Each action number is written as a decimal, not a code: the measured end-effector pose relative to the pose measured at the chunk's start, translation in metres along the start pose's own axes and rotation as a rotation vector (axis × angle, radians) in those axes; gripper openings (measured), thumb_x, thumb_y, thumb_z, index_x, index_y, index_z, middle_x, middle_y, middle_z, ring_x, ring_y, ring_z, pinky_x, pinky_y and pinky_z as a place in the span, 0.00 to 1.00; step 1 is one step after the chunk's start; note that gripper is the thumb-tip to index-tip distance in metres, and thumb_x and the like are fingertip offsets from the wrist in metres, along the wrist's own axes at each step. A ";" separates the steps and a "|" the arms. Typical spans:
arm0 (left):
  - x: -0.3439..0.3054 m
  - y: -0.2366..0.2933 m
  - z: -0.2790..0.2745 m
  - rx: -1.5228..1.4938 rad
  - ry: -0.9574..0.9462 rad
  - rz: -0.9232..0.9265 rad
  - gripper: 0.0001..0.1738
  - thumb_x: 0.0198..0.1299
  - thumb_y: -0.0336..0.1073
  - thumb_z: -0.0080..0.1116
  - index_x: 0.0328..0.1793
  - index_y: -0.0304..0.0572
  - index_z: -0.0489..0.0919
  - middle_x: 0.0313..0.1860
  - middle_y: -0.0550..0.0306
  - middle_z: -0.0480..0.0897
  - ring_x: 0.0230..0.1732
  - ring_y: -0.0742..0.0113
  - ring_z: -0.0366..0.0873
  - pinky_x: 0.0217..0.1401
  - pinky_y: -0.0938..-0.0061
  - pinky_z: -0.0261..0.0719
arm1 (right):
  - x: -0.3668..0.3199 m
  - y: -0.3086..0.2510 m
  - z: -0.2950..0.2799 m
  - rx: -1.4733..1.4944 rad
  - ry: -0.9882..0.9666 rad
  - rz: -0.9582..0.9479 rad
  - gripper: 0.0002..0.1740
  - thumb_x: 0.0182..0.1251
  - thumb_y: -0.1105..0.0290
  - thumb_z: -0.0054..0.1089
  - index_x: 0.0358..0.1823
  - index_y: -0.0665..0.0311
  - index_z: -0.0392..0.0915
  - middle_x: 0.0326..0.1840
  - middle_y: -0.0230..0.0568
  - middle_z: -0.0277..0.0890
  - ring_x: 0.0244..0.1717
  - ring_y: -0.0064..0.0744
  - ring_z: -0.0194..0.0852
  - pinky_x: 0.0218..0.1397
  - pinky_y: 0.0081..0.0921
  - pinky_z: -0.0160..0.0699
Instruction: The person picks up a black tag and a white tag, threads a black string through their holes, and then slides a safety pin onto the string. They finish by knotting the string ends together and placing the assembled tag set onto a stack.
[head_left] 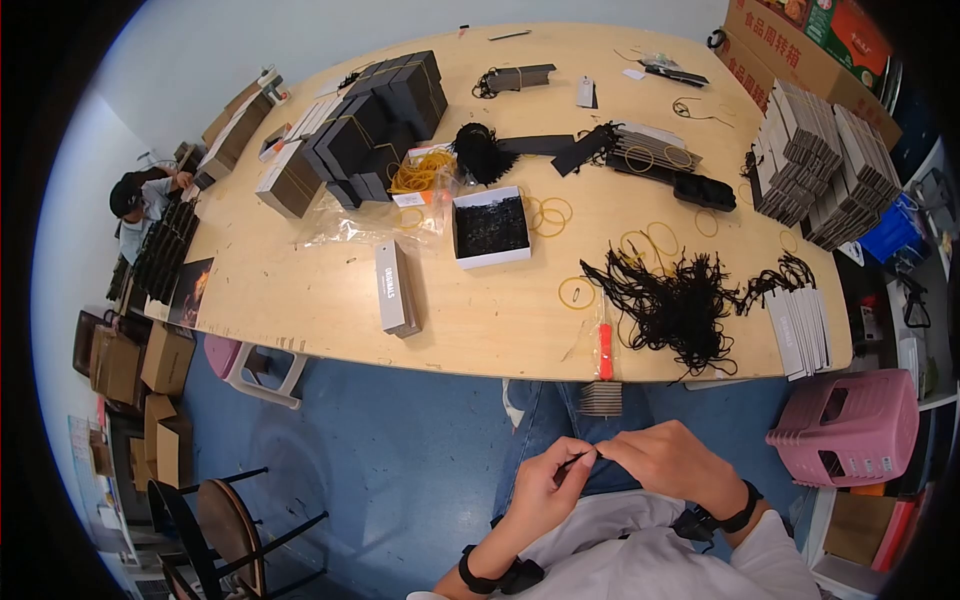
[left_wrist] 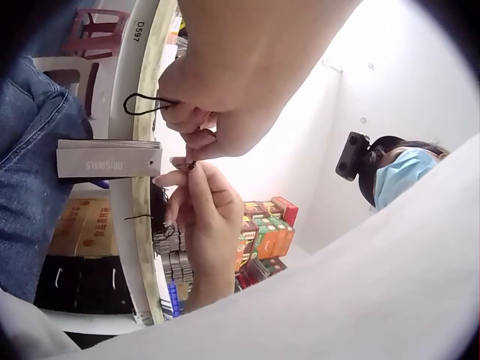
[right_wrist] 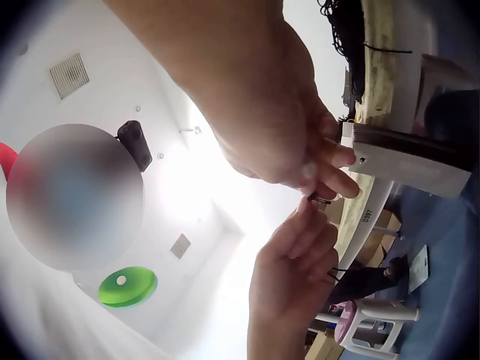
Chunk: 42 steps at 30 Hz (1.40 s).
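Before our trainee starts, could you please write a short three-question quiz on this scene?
1. Short answer: What does the left hand hold?
2. Fill in: In the head view, the tag stack near the white box reads ____.
3. True or false: The red-handled tool lies inside the white box.

Key: 1. A black cord. 2. ORIGINALS. 3. False; it lies on the table.

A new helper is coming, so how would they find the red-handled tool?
Find the big wooden table and follow its near edge to the large tangle of black cords. The tool lies just left of that tangle in the head view. Its bright red handle sets it apart from the black cords beside it.
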<state>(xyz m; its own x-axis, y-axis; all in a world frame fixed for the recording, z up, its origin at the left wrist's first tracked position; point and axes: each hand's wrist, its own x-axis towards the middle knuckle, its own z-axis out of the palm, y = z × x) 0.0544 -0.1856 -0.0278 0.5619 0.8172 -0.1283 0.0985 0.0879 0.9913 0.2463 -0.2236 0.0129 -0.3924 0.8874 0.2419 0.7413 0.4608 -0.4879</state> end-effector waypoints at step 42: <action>-0.011 0.015 -0.011 -0.194 -0.140 -0.024 0.04 0.68 0.27 0.54 0.41 0.34 0.78 0.18 0.75 0.65 0.21 0.87 0.52 0.23 0.84 0.48 | -0.005 -0.008 -0.006 0.234 0.109 0.002 0.09 0.57 0.75 0.65 0.37 0.63 0.74 0.29 0.36 0.76 0.23 0.34 0.76 0.21 0.26 0.74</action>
<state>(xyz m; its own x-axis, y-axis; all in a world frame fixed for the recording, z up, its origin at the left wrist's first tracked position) 0.0409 -0.1873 -0.0109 0.6709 0.7279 -0.1415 -0.0393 0.2255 0.9735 0.2458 -0.2316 0.0205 -0.3205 0.8905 0.3231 0.5912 0.4545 -0.6662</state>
